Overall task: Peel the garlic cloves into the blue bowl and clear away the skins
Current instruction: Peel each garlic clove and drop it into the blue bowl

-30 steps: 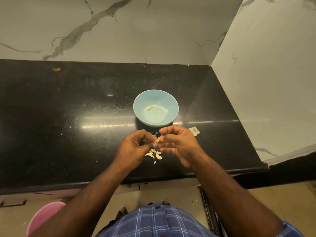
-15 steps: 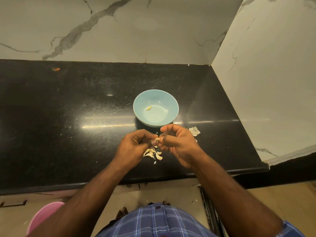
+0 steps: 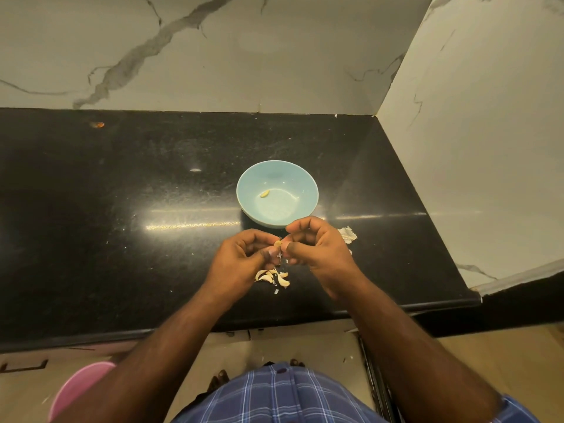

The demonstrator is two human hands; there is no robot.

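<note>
Garlic clove (image 3: 278, 244) pinched between left hand (image 3: 244, 257) and right hand (image 3: 317, 248), long axis seemingly upright, partly hidden.

A black shiny counter (image 3: 122, 224) sits in a corner. White marble walls (image 3: 213, 56) with gray lines stand behind it and beside it. A small orange speck (image 3: 97, 124) lies far back on the counter. A pink bucket (image 3: 76, 389) sits down on the tan floor (image 3: 305, 346).

pink tub (image 3: 80, 389): cut off | garlic clove (image 3: 278, 243): perhaps half-peeled, mostly hidden
</note>
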